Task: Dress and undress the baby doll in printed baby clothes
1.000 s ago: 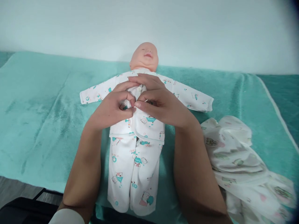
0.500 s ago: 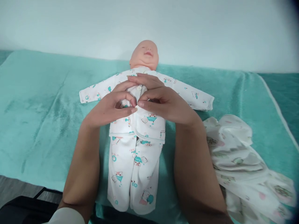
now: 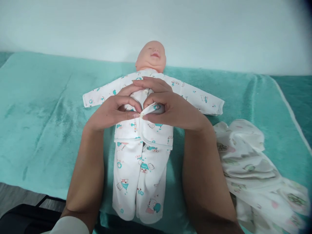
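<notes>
A baby doll (image 3: 151, 56) lies on its back, dressed in a white printed jacket (image 3: 156, 133) and matching trousers (image 3: 126, 182). Both its sleeves stretch out to the sides. My left hand (image 3: 117, 109) pinches the jacket's front edge at the middle of the belly, thumb and forefinger closed. Opposite it, my right hand (image 3: 168, 104) grips the other front edge, lifting a fold of cloth. A small pale button (image 3: 141, 115) shows between my two thumbs. Higher on the front sits another white button (image 3: 145, 92). The fingers of both hands overlap on the doll's chest.
A crumpled white printed cloth (image 3: 251, 172) lies to the right of my right forearm. Teal plush cover (image 3: 44, 113) spreads under everything, with a pale wall (image 3: 97, 29) behind. A black object (image 3: 26, 217) stands at the lower left, beside the floor.
My thumbs have shifted slightly down and the right one has raised a fold of the jacket front. The lower button now shows between them. The doll has hardly moved.
</notes>
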Action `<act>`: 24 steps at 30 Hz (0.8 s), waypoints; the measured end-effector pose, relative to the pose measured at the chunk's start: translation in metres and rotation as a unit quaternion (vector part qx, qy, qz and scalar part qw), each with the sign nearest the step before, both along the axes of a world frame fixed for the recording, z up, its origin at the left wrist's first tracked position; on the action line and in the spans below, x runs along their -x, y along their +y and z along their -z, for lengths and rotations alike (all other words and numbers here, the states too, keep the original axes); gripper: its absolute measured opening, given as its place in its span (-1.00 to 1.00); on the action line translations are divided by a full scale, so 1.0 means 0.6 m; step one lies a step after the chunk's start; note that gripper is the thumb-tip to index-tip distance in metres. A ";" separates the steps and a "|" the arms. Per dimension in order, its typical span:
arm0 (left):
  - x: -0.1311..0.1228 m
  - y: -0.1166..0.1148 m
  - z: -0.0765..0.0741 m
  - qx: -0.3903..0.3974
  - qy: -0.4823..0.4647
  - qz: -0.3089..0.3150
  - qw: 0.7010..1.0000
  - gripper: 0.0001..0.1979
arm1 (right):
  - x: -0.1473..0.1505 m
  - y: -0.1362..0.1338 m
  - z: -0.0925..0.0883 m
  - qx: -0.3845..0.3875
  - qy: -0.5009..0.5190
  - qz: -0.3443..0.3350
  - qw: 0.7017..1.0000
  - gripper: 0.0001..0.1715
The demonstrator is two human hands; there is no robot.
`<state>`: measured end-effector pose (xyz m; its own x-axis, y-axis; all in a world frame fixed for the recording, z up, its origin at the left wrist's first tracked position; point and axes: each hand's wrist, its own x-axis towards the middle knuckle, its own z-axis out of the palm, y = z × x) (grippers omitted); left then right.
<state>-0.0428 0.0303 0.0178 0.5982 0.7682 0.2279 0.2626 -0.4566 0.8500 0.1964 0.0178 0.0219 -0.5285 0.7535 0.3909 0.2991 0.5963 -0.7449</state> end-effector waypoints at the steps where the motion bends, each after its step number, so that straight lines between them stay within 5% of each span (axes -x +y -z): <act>1: 0.001 0.001 0.001 -0.002 0.001 0.000 1.000 -0.71 | 0.000 0.000 0.000 -0.001 -0.002 -0.001 1.000 -0.88; 24: -0.006 0.001 0.007 0.029 -0.040 -0.012 0.999 -0.71 | 0.003 -0.002 0.000 0.011 0.052 0.012 0.999 -0.91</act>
<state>-0.0392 0.0308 0.0133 0.5617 0.7953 0.2281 0.2034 -0.3999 0.8937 0.1948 0.0165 0.0220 -0.4672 0.7743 0.4269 0.2335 0.5737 -0.7851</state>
